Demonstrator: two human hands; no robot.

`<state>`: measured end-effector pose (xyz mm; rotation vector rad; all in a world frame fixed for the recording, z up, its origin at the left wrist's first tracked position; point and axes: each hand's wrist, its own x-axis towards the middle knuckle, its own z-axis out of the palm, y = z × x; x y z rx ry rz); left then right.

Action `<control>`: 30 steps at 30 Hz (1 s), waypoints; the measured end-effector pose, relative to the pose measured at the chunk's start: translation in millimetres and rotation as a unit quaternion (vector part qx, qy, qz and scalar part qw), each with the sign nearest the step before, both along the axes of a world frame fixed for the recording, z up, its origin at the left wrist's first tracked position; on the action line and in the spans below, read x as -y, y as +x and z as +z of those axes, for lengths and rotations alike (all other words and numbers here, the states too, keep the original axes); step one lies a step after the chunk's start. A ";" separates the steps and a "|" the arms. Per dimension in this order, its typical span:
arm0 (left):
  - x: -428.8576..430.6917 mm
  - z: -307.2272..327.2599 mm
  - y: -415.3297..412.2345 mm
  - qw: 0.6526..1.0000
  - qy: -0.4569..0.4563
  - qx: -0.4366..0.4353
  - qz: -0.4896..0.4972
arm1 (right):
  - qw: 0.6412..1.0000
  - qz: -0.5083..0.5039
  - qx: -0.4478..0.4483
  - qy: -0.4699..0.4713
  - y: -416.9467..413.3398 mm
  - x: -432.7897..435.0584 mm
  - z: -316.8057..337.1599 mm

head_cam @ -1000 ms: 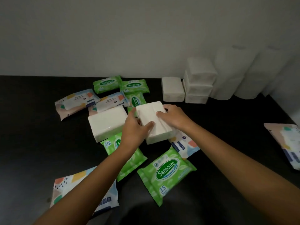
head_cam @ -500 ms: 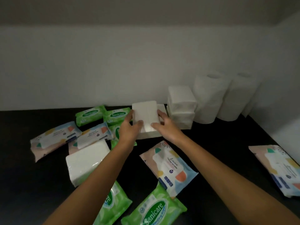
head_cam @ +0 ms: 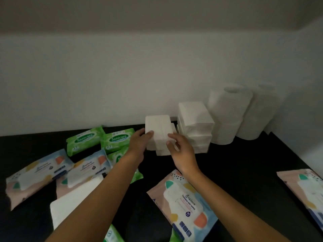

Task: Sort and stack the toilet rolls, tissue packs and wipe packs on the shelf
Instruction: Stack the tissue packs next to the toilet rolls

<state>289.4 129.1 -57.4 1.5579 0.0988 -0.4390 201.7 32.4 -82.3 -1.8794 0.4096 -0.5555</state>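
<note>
Both hands are gripping one white tissue pack [head_cam: 158, 130] and holding it over a lower tissue pack [head_cam: 163, 151] lying on the dark shelf [head_cam: 244, 163]. The left hand [head_cam: 139, 144] is clamping the pack's left near corner, thumb on top; the right hand [head_cam: 181, 151] is pinching its right near edge with the fingertips [head_cam: 170, 137]. The pack is sitting at the far ends of both hands, its long axis running near-to-far and tilting slightly. It appears to be resting on or just above the lower pack, though contact is hard to tell.

Just to the right, touching or nearly so, a taller stack of tissue packs [head_cam: 195, 126] is standing against the wall, and further right the toilet rolls [head_cam: 229, 112] are standing in a row. The move in hand seems to be squaring this pack onto the low pile beside the tall stack, so its right edge needs to be staying clear of that stack.

Green wipe packs [head_cam: 115, 138] and pastel wipe packs [head_cam: 185, 201] are lying scattered on the near and left parts of the shelf, unsorted, alongside another tissue pack [head_cam: 73, 203] at the near left.
</note>
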 end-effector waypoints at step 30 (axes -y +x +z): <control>-80.1 22.1 -13.8 0.979 0.186 0.086 -0.004 | 0.982 0.164 -0.076 -0.052 -22.1 -47.4 -2.5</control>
